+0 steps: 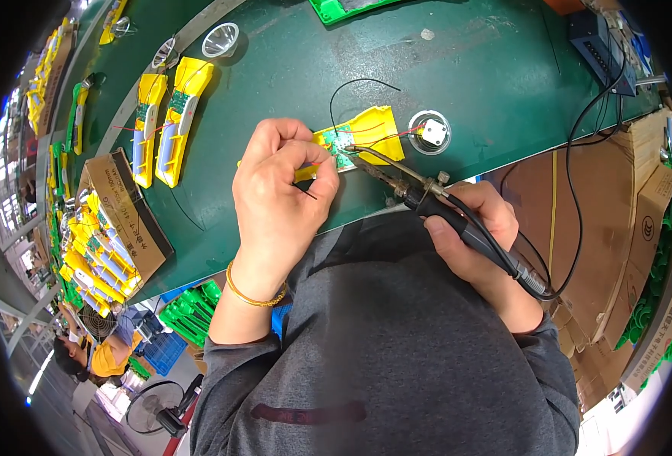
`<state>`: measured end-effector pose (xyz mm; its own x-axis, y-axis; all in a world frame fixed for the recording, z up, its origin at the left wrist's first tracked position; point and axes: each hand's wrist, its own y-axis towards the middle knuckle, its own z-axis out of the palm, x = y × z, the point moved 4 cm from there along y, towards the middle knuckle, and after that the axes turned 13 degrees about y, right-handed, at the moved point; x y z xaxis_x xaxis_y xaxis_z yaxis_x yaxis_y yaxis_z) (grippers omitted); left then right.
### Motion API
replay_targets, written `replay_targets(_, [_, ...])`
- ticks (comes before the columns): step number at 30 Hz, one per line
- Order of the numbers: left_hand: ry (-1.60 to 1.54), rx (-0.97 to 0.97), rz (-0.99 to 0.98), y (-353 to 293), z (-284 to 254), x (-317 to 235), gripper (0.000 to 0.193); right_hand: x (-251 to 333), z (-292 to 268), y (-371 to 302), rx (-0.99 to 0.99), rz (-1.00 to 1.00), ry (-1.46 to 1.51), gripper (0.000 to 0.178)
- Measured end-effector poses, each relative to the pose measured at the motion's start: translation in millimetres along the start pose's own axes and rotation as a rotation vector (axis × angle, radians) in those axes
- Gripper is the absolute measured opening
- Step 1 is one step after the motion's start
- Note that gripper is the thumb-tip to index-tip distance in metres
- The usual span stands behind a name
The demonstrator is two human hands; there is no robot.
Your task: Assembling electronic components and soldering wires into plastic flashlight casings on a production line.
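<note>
My right hand (477,228) is closed around the dark handle of a soldering iron (454,222), which has a thin metal feed tube along it. The iron's tip touches or nearly touches a small green circuit board (339,144) in a yellow plastic housing (378,133). Over the housing's left end, my left hand (283,171) is pinched, and a thin black wire (305,190) shows at its fingertips. Another black wire (359,80) curves up from the board. Red and dark leads run right from it to a round clear reflector (440,121) with a white square part (432,132).
Two yellow housings (175,133) with blue cells lie left on the green table (275,68), near clear reflectors (220,39). A carton (127,213) of similar units stands at the left edge. A blue box (598,45) with cables sits far right; the iron's cable (575,197) loops at right.
</note>
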<state>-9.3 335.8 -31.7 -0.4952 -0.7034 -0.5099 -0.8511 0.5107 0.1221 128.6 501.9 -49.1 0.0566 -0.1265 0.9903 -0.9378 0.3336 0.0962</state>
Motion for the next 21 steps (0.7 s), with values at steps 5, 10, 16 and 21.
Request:
replay_targets(5, [0.016, -0.029, -0.001, -1, 1, -2, 0.009, 4, 0, 2, 0.005, 0.008, -0.001, 0.025])
replay_targets(10, [0.021, -0.019, 0.007, 1, 0, -2, 0.009, 6, 1, 6, 0.027, -0.003, -0.035, 0.024])
replay_targets(16, [0.011, 0.008, -0.002, 2, 0, -1, 0.009, 7, 0, 6, 0.016, 0.011, -0.001, 0.025])
replay_targets(21, [0.013, 0.006, 0.016, 2, 0, 0, 0.009, 13, 1, 12, 0.083, -0.018, -0.007, 0.024])
